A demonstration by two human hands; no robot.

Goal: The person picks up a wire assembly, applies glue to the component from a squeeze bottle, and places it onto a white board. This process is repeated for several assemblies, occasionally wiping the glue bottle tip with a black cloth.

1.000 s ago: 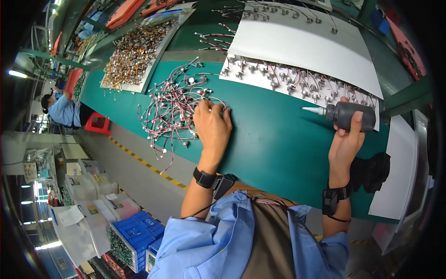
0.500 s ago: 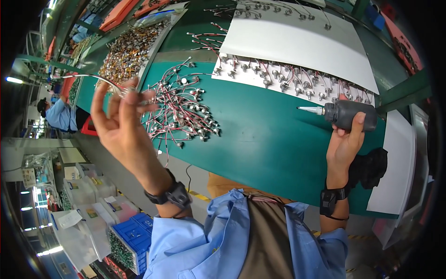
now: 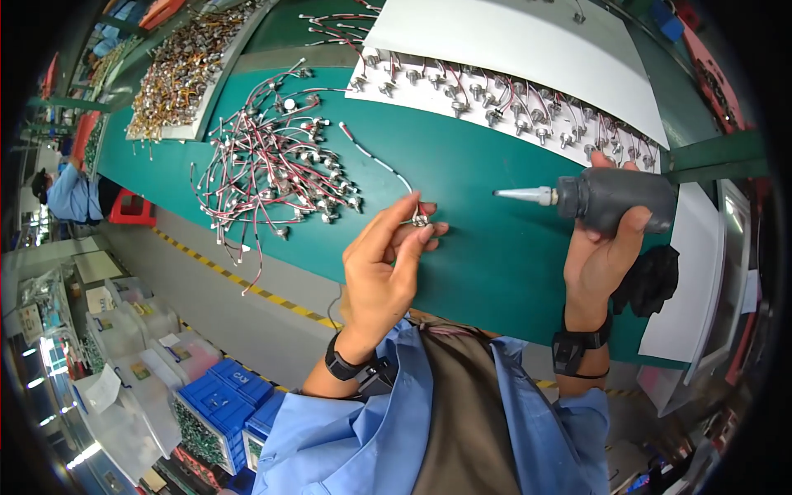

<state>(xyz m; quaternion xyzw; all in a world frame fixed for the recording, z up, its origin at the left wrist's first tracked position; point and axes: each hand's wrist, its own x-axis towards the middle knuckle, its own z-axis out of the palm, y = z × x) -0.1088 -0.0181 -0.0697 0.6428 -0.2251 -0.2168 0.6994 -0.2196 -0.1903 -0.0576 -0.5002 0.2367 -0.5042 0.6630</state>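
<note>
- Looks partway, approx.: rows of metal parts (image 3: 522,128) w/ wires sit on the white sheet (image 3: 511,37) side of the table (image 3: 462,264); big loose heap of wired parts (image 3: 272,157) left over, count n/a.
- One wired part (image 3: 421,220) is in hand, above the table, btwn heap & bottle (image 3: 623,200); can't tell if anything's been put on it.
- L hand (image 3: 388,256): thumb & fingertips pinching that part's metal end, wire running up & left; forearm up from lower edge.
- R hand (image 3: 602,256): wrapped round the dark bottle, thumb on near side, bottle approx. level, nozzle (image 3: 524,195) pointing left, tip apart from the part.
</note>
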